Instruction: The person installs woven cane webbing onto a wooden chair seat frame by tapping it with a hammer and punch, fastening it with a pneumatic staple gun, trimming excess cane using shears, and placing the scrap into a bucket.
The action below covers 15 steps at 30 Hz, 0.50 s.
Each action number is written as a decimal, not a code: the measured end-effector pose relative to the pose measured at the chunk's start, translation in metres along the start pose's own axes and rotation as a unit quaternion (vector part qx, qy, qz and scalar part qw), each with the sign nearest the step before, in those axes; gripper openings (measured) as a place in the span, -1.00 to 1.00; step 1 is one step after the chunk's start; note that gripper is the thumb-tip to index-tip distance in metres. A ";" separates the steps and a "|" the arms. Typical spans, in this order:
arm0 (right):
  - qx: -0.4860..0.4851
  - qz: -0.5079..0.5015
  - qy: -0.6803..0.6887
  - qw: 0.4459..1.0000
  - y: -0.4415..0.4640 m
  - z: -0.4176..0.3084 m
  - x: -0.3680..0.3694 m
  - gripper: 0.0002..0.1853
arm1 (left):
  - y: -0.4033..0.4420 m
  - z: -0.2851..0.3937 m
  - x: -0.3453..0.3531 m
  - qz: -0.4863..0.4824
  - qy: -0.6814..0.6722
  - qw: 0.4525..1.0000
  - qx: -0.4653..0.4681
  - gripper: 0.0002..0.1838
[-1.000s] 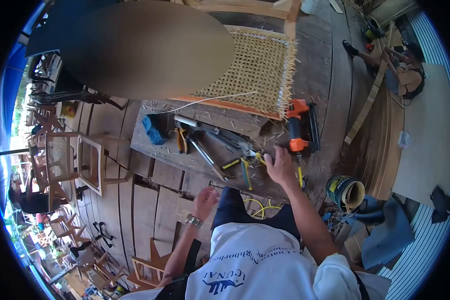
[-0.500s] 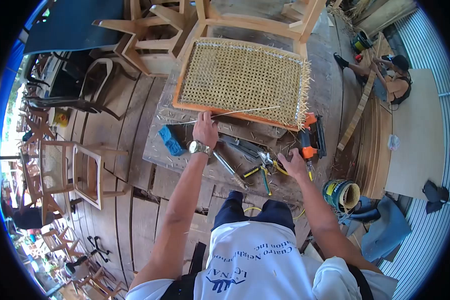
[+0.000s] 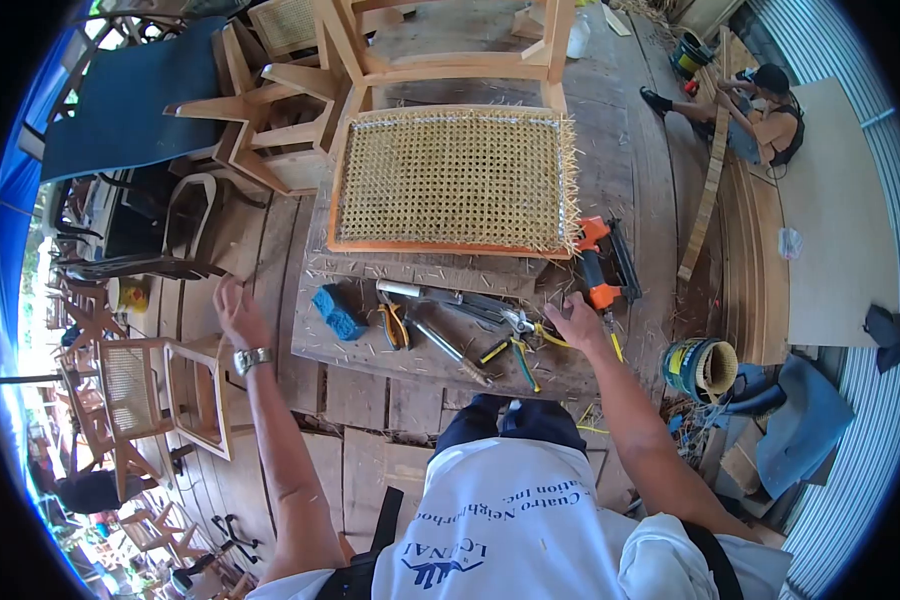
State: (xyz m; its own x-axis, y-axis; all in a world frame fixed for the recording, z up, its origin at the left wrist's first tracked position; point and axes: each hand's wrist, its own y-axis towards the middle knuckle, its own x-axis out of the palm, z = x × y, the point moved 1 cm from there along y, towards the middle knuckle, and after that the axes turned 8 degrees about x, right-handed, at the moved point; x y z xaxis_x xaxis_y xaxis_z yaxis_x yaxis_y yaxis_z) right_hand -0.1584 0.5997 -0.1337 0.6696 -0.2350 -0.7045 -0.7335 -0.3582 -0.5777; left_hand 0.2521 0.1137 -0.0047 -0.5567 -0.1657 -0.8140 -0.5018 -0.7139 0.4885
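Observation:
A chair with a woven cane seat [image 3: 450, 180] lies on the low wooden bench, loose cane ends bristling along its right edge. My left hand [image 3: 238, 315] is out past the bench's left edge, above the floor, fingers stretched and nothing visible in them. On the bench by the tools, my right hand [image 3: 578, 325] has thumb and fingers apart, close to pliers with yellow handles [image 3: 518, 350]; whether it touches them is unclear. An orange and black nail gun [image 3: 602, 265] lies right of the seat. Left of the tools are a blue block [image 3: 338, 312] and orange-handled pliers [image 3: 394, 327].
A metal rod-like tool [image 3: 450, 345] lies among cane scraps. A bucket [image 3: 698, 368] with rolled cane stands at right. Wooden chair frames [image 3: 195, 395] are at left. Another person [image 3: 770, 125] sits at far right beside long boards [image 3: 750, 270].
My left hand has moved from the seat's front edge out to the left. The pale strand lying across that edge is gone from there. My right hand stays near the pliers.

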 end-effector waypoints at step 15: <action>0.092 -0.027 -0.100 0.990 0.012 -0.033 0.009 0.03 | -0.033 0.253 0.088 -0.146 -0.021 0.983 0.109 0.04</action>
State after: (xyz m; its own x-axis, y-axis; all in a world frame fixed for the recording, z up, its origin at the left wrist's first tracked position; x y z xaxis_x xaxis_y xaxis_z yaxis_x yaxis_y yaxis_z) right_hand -0.1568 0.5635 -0.1334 0.6858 -0.0291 -0.7272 -0.7180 -0.1907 -0.6694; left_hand 0.0522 0.2950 -0.0135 -0.3923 0.0574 -0.9180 -0.7716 -0.5638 0.2945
